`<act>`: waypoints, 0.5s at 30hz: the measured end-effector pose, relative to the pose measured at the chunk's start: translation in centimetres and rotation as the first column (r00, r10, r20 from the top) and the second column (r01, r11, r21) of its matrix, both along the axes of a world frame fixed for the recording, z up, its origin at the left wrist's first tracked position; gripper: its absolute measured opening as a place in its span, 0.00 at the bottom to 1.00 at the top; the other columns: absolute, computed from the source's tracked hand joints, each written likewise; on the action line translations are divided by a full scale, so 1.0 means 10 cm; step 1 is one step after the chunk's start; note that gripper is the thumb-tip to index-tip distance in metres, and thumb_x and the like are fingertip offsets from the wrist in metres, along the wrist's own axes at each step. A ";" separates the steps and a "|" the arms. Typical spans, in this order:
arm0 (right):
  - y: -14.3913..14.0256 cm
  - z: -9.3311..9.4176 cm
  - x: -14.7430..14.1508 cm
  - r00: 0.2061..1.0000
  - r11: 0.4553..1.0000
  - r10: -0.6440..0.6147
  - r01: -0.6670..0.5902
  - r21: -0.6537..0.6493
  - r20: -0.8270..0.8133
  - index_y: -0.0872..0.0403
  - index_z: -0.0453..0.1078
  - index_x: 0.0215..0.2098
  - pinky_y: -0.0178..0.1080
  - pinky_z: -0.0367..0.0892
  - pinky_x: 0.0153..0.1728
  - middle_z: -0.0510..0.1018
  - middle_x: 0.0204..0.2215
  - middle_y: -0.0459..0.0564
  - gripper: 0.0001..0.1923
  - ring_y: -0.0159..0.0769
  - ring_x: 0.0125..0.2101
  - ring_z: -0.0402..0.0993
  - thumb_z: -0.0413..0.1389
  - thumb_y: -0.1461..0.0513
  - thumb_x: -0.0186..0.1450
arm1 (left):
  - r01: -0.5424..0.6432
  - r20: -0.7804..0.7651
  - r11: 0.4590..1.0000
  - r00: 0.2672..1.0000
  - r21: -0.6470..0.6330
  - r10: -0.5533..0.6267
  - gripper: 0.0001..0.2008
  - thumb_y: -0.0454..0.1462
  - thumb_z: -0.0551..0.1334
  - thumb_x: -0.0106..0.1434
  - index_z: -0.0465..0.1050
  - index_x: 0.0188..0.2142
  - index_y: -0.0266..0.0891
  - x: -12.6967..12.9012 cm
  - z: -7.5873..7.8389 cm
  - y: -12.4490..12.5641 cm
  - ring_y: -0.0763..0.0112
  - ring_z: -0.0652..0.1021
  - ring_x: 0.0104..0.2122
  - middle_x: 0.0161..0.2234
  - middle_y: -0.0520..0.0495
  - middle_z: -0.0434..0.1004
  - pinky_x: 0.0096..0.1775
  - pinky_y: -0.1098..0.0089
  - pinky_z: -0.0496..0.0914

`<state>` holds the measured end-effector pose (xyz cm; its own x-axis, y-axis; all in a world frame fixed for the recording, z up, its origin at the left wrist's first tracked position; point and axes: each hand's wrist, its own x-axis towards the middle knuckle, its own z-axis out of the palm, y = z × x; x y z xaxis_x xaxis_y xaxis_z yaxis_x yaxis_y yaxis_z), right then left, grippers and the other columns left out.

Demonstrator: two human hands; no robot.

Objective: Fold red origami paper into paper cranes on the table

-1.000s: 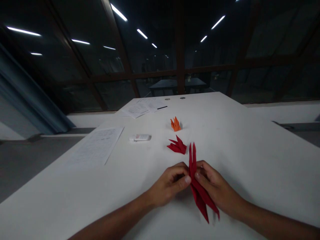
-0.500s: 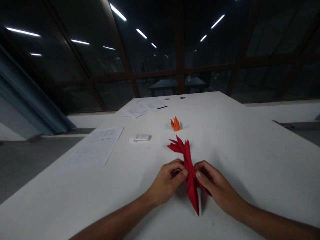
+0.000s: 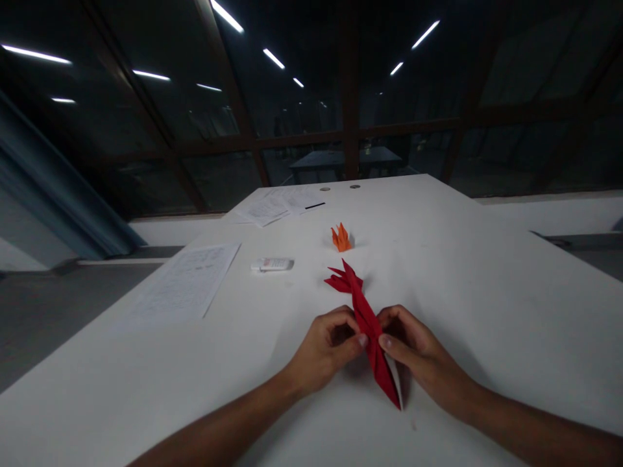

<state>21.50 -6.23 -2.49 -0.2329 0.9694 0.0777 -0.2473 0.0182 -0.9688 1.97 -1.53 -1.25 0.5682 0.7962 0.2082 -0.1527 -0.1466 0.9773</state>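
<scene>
Holds one long red folded paper (image 3: 368, 327) in two hands at the near middle of the bench (image 3: 487, 292), slanted from a pointed tip at far left to a pointed end at near right. Grips its middle from both sides: in the left hand (image 3: 321, 357), with fingers (image 3: 341, 318) curled and thumb pressed on its left edge; in the right hand (image 3: 428, 363), with fingers bent and thumb pressed on its right edge.

Counts three folded papers in all: the held one, one small red folded paper (image 3: 337, 282) partly hidden behind its tip, and one upright orange folded paper (image 3: 341, 239) farther off. Counts also one white tube (image 3: 271, 264) lying left of these, one printed sheet (image 3: 195, 279) at left, one black strip (image 3: 315, 205) and two round discs (image 3: 325, 189) near the far edge. Shows at least two overlapping sheets (image 3: 265, 209) beside the strip; cannot tell the exact number.

Bears reddish and grey print on the tube, too small to read; bears blurred dark lines on the sheets.

Reaches nearly to the dark windows (image 3: 302, 97) at the bench's far edge. Leaves a broad stretch between right hand and slanted right edge.
</scene>
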 end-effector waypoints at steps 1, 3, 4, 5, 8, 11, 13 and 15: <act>0.00 0.00 0.00 1.000 1.000 0.001 -0.001 -0.008 -0.012 0.50 0.67 0.44 0.38 0.64 0.41 0.70 0.38 0.45 0.14 0.34 0.39 0.67 0.63 0.52 0.67 | 0.004 0.007 1.000 1.000 -0.004 -0.004 0.09 0.39 0.68 0.65 0.76 0.34 0.34 0.00 0.00 0.00 0.67 0.76 0.38 0.37 0.44 0.75 0.43 0.66 0.68; 0.00 0.02 0.00 1.000 1.000 0.001 -0.002 -0.023 -0.022 0.50 0.67 0.43 0.37 0.64 0.39 0.70 0.37 0.45 0.15 0.34 0.37 0.66 0.63 0.52 0.67 | 0.007 0.016 1.000 1.000 -0.003 -0.007 0.08 0.39 0.68 0.65 0.76 0.34 0.34 0.00 0.00 0.00 0.67 0.76 0.38 0.37 0.44 0.76 0.44 0.66 0.69; 0.00 0.03 0.00 1.000 1.000 0.000 0.000 -0.029 -0.020 0.50 0.67 0.43 0.37 0.64 0.38 0.69 0.37 0.45 0.15 0.33 0.36 0.66 0.64 0.51 0.66 | 0.008 0.016 1.000 1.000 -0.001 -0.008 0.08 0.39 0.68 0.65 0.76 0.35 0.34 0.00 0.00 0.00 0.67 0.76 0.38 0.37 0.44 0.76 0.44 0.66 0.69; 0.00 0.05 -0.01 1.000 0.999 -0.004 0.003 -0.032 -0.014 0.51 0.67 0.42 0.37 0.64 0.38 0.69 0.36 0.44 0.16 0.34 0.36 0.65 0.64 0.51 0.66 | 0.011 0.016 1.000 1.000 -0.002 -0.011 0.09 0.39 0.68 0.65 0.76 0.35 0.34 0.00 0.00 0.00 0.67 0.76 0.38 0.37 0.44 0.75 0.44 0.66 0.69; -0.02 0.08 -0.02 1.000 1.000 -0.020 0.020 -0.010 0.014 0.51 0.66 0.40 0.38 0.63 0.36 0.69 0.34 0.44 0.16 0.34 0.34 0.64 0.63 0.50 0.66 | 0.018 0.013 1.000 1.000 -0.004 -0.018 0.09 0.40 0.68 0.65 0.76 0.36 0.34 0.00 0.03 -0.01 0.67 0.75 0.38 0.37 0.44 0.75 0.43 0.66 0.69; -0.02 0.09 -0.02 0.998 0.999 -0.024 0.022 0.038 0.063 0.52 0.65 0.36 0.37 0.62 0.35 0.68 0.31 0.43 0.16 0.33 0.32 0.63 0.62 0.50 0.67 | 0.030 0.027 1.000 0.999 0.005 -0.030 0.10 0.40 0.69 0.64 0.75 0.36 0.35 0.01 0.07 -0.02 0.68 0.75 0.37 0.38 0.45 0.74 0.42 0.67 0.69; -0.02 0.10 -0.03 0.996 0.998 -0.025 0.019 0.063 0.090 0.52 0.65 0.34 0.37 0.61 0.34 0.67 0.30 0.43 0.16 0.33 0.31 0.63 0.61 0.50 0.68 | 0.040 0.032 0.999 0.999 0.007 -0.040 0.10 0.40 0.69 0.65 0.74 0.36 0.35 0.02 0.08 -0.02 0.69 0.75 0.37 0.38 0.46 0.73 0.42 0.67 0.69; -0.03 0.09 -0.03 0.994 0.998 -0.023 0.016 0.066 0.102 0.52 0.66 0.35 0.36 0.60 0.32 0.68 0.30 0.43 0.16 0.32 0.30 0.62 0.60 0.50 0.68 | 0.041 0.025 0.999 0.999 0.012 -0.041 0.09 0.39 0.68 0.65 0.74 0.36 0.35 0.03 0.07 -0.02 0.68 0.75 0.38 0.38 0.45 0.74 0.43 0.66 0.69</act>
